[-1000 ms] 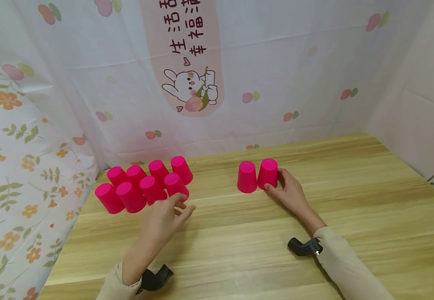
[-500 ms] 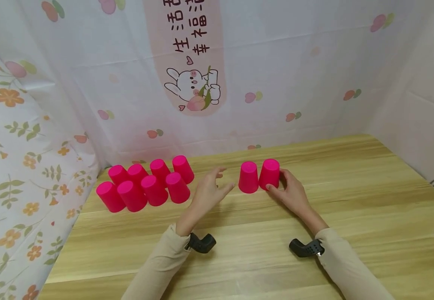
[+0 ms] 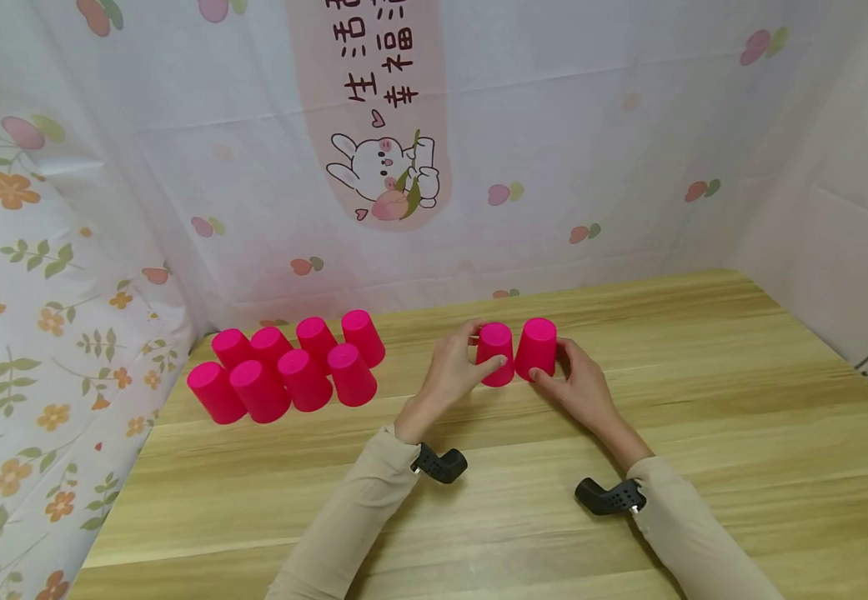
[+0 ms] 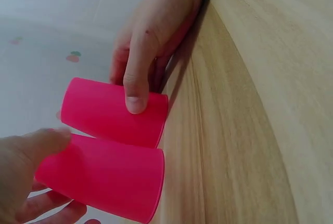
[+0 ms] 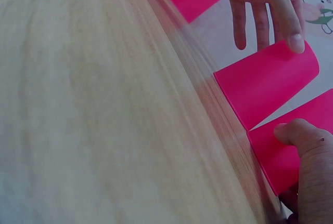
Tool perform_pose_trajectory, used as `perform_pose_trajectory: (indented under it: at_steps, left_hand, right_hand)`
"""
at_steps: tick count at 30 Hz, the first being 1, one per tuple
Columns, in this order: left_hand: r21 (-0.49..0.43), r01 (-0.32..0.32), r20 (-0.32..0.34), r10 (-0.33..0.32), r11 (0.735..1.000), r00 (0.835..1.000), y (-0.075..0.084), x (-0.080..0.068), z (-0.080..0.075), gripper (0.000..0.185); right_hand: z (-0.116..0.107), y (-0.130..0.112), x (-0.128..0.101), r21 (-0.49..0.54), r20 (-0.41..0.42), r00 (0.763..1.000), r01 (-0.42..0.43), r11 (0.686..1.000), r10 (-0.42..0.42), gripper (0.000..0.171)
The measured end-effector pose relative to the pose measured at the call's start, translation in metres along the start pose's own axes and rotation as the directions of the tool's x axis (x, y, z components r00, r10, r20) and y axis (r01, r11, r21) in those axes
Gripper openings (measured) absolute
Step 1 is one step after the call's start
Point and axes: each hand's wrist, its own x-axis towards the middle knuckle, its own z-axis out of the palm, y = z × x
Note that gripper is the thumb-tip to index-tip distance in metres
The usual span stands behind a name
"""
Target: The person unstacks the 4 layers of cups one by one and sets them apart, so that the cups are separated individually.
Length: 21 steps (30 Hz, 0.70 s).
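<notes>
Nearest the viewer, two beige sleeves [image 3: 343, 533] reach forward over the wooden counter [image 3: 704, 433], each with a black camera mount [image 3: 439, 463] at the wrist. The left hand [image 3: 449, 375] has its fingers [image 3: 469, 333] and thumb curled round the left cup [image 3: 495, 354], a pink cup standing upside down near the middle of the counter. The right hand [image 3: 579, 385] grips the right cup [image 3: 537, 348] in the same way, thumb on its near side and fingers behind it. The two cups stand just beside each other, their rims touching or nearly so in the wrist views; being turned over, whatever is inside them cannot be seen. In the left wrist view the right hand's fingertips are hidden behind its cup, and in the right wrist view that hand is cut off at the frame's edge. Farther left, well apart from the pair, eight more cups [image 3: 287, 375] stand upside down in two rows of four, packed closely, their insides also hidden. Behind everything hangs a white cloth [image 3: 591, 125] printed with small fruit, and a floral cloth [image 3: 36, 333] covers the left side. On the back cloth a pink panel shows a rabbit [image 3: 381, 171] and Chinese writing [image 3: 373, 58], cut off at the top; the readable characters are 生活 and 幸福.
</notes>
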Motion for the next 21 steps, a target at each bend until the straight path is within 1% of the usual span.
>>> perform_pose_trajectory:
  at_steps: [4,10,13,21]
  left_hand:
    - [-0.008,0.013,-0.029,-0.013,1.0,0.999,0.0,0.0,0.002,0.048]
    - [-0.009,0.059,-0.044,-0.059,0.998,0.997,-0.002,-0.004,-0.002,0.048]
    - [0.002,0.068,-0.053,-0.068,0.998,0.996,-0.003,-0.007,-0.006,0.047]
    - [0.037,0.057,-0.065,-0.054,0.998,0.996,-0.002,-0.016,-0.022,0.048]
  right_hand:
    - [0.0,0.0,0.0,-0.006,-0.008,1.0,0.002,1.0,-0.002,0.058]
    - [0.001,0.0,0.0,-0.007,-0.01,1.0,0.006,1.0,-0.006,0.058]
    - [0.001,0.001,0.0,-0.01,-0.011,1.0,0.009,1.0,-0.01,0.058]
    - [0.0,0.001,0.001,-0.037,-0.025,1.0,0.011,0.999,-0.012,0.057]
